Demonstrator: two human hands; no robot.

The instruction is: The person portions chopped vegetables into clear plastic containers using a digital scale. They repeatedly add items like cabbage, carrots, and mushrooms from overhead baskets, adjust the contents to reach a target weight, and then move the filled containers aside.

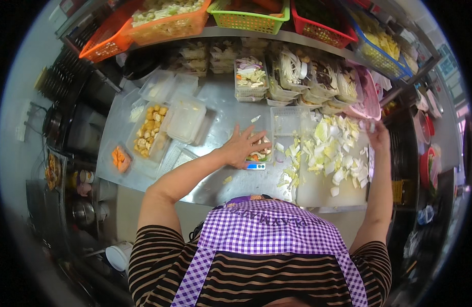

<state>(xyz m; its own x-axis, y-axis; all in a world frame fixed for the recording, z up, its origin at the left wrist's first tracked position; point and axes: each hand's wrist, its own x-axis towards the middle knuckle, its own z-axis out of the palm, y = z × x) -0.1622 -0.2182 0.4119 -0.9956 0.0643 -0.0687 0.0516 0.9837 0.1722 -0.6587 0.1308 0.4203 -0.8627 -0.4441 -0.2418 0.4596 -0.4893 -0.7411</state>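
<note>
My left hand (244, 146) lies spread, palm down, over a clear plastic container of mixed cut vegetables (263, 153), its fingers apart. The container sits on a small digital scale (256, 166) with a lit blue display. At the right, my right hand (377, 135) is raised near the far right corner of a white cutting board (312, 190), beside the pink basket (364, 107); its fingers are blurred, and whether they hold anything cannot be made out. Chopped cabbage (330, 142) is spread over the board, with shreds along its left edge. An empty clear container (289, 119) stands just beyond the scale.
Stacked containers of vegetables and mushrooms (293, 75) line the back. At the left are a tub of yellow-brown pieces (149, 128), an orange item in a bag (121, 158) and a pale lidded container (186, 118). Plastic baskets (249, 22) stand on the shelf above.
</note>
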